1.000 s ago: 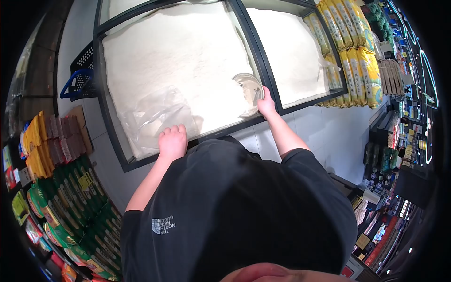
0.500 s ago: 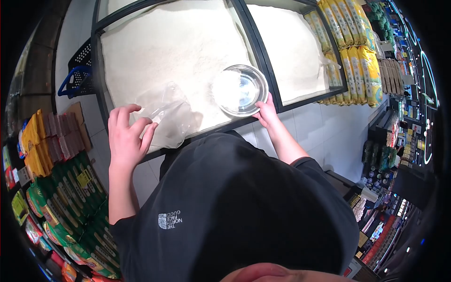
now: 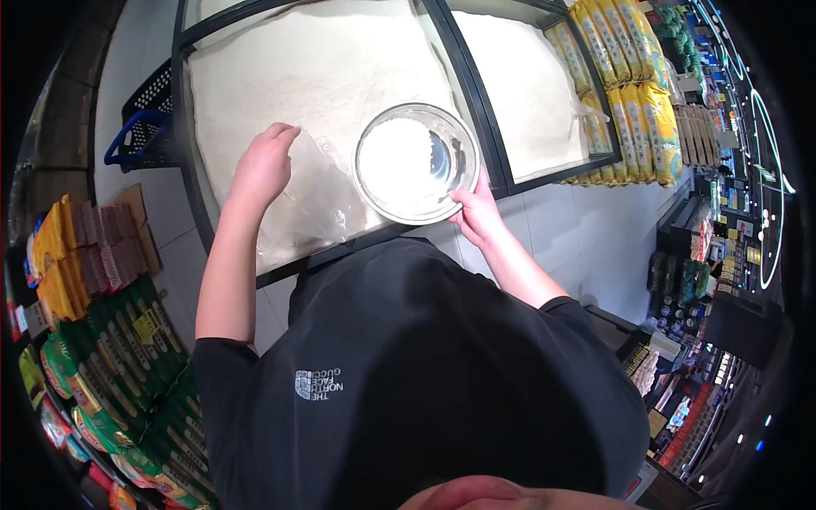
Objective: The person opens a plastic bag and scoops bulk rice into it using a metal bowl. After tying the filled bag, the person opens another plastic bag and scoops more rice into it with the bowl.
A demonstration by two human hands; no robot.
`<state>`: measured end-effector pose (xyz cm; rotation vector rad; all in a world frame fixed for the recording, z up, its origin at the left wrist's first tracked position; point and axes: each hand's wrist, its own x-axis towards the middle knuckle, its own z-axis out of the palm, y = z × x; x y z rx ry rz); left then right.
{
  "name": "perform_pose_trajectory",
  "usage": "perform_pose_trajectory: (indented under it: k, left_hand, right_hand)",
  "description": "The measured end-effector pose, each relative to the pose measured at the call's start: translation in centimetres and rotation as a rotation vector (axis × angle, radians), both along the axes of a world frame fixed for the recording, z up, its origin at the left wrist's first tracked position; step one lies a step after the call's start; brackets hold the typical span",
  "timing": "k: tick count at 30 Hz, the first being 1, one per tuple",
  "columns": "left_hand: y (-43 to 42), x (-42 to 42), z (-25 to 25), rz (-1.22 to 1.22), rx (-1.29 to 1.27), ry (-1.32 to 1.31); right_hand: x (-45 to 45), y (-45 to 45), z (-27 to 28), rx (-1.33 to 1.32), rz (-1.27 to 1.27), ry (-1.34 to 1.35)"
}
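My right hand (image 3: 478, 210) grips the near right rim of a round metal bowl (image 3: 463, 161), its thumb over the edge. White flour-like stuff (image 3: 395, 161) fills much of the bowl, mostly on the left. The fingers of my left hand (image 3: 269, 161) are pinched on the upper edge of a clear plastic bag (image 3: 316, 200). The bag hangs limp, to the left of the bowl. Both are over a black-framed bin (image 3: 197, 183) holding a wide bed of the same-looking white stuff (image 3: 314, 68).
A second bin section (image 3: 518, 85) with white contents lies right of the black divider (image 3: 476, 85). Yellow packs (image 3: 637, 127) are stacked beyond it. At the left stands a dark basket with a blue handle (image 3: 136, 136). Green packs (image 3: 119, 365) fill a display at lower left.
My left hand has moved forward and closed on the bag's edge, pulling the bag more upright. The bowl has shifted left and appears larger, with more of its inside showing.
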<state>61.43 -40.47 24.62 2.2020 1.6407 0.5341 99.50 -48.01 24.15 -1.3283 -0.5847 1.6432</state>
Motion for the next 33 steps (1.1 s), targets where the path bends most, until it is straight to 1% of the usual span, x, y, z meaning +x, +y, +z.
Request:
perform_pose_trajectory:
  k: [3,6,9,11,13,15,17,19,21,24,26,28,30,31,33]
  left_hand:
    - [0.1,0.4,0.7,0.008,-0.027,0.055]
    - [-1.4,-0.4,-0.1,0.022,0.125,0.071]
    - [-5.7,-0.3,3.1,0.157,0.324,0.085]
    - [-10.1,-0.2,3.0,0.111,0.242,-0.035]
    - [-14.1,0.2,1.8,-0.040,0.087,-0.189]
    - [-16.2,0.8,-1.1,-0.183,0.042,-0.141]
    - [-16.2,1.5,-3.0,-0.241,-0.147,0.060]
    - [-15.2,2.5,-3.1,-0.250,-0.355,0.251]
    - [-14.4,3.0,-5.2,-0.191,-0.321,0.322]
    - [-14.6,3.3,-7.0,-0.188,-0.212,0.309]
    - [-15.1,3.2,-7.2,-0.212,-0.126,0.262]
    - [-15.8,2.5,-5.4,-0.237,-0.034,0.213]
    - [-16.1,2.1,-4.8,-0.243,-0.020,0.181]
    - [-16.2,1.9,-4.7,-0.247,-0.014,0.164]
    - [-16.4,1.6,-5.1,-0.293,0.096,0.118]
  right_hand:
    - [-2.6,-1.8,0.6,-0.004,-0.008,0.041]
    - [-4.8,-3.0,-0.4,0.007,0.032,0.006]
    - [-6.8,-3.8,0.2,-0.043,0.029,-0.027]
    - [-7.5,-4.3,0.2,-0.066,0.002,-0.052]
    - [-7.8,-4.6,0.6,-0.051,0.007,-0.045]
    - [-7.1,-5.0,-0.3,-0.003,0.025,-0.058]
    - [-7.5,-4.9,0.3,-0.013,0.006,-0.071]
    - [-8.7,-4.8,1.0,0.010,-0.035,-0.089]
    - [-9.0,-4.7,0.8,0.014,-0.040,-0.085]
    - [-9.1,-4.9,0.3,0.028,-0.036,-0.117]
    - [-9.8,-5.1,0.1,0.034,-0.046,-0.133]
    - [-10.3,-5.0,0.0,0.042,-0.002,-0.157]
    - [-11.0,-4.9,-0.5,0.017,0.016,-0.245]
    - [-11.3,-5.0,-0.8,0.004,0.024,-0.289]
    - [-12.1,-5.1,-0.7,-0.040,0.027,-0.301]
